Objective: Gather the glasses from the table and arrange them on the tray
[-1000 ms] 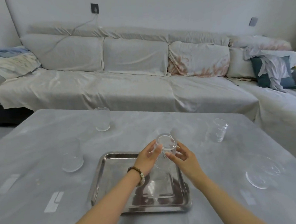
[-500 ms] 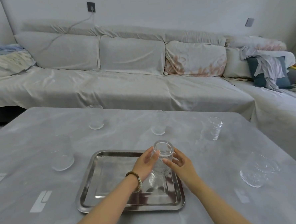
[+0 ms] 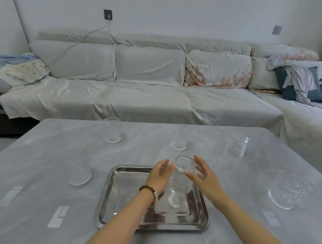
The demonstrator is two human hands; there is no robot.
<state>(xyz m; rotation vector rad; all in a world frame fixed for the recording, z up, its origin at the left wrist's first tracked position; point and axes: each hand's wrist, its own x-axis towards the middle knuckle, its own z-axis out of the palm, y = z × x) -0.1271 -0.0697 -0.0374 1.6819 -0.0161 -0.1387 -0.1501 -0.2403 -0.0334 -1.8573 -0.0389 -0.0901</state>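
Releasing ribbed glass (image 3: pixel 181 184) onto steel tray (image 3: pixel 122 182), right half, upright. Best done by lifting both hands straight apart and up, no sideways brush against rim, since tall glass looks tippy. Left hand (image 3: pixel 159 175) and right hand (image 3: pixel 203 175) flank glass, fingers spread wide, holding nothing; left fingertips (image 3: pixel 166 164) just beside rim, contact unclear. Beyond, on grey table (image 3: pixel 37 186): glass near left (image 3: pixel 79 169), large glass near right (image 3: pixel 288 190), three more farther back (image 3: pixel 112 132) (image 3: pixel 180 137) (image 3: pixel 238 144), all apart from tray. Sofa behind.
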